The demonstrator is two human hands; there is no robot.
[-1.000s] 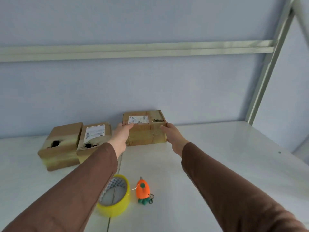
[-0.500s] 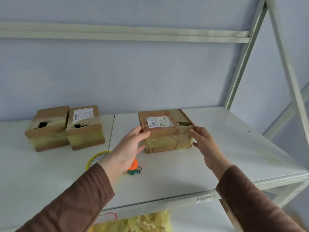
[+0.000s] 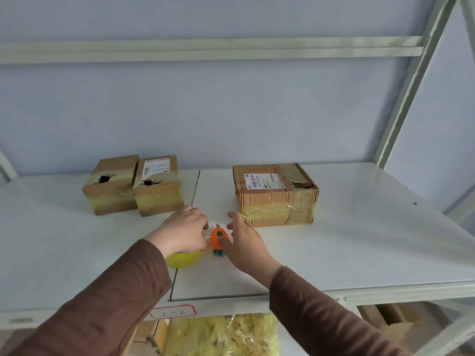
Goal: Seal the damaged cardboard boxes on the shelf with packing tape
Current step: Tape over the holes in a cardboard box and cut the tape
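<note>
On the white shelf (image 3: 359, 240), two holed boxes (image 3: 133, 185) sit side by side at ten o'clock from the hands. The left hand (image 3: 183, 231) rests over the yellow tape roll (image 3: 183, 258), its grip hidden, and I cannot tell whether it holds the roll. The right hand (image 3: 245, 242), fingers loosely spread, touches the orange carrot-shaped cutter (image 3: 218, 240); the larger torn box (image 3: 276, 195) lies at one o'clock.

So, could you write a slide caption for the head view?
Both hands reach for the yellow tape roll and carrot-shaped cutter beside three damaged cardboard boxes.

Soft even light, faint shadows, wide-angle bowing
</note>
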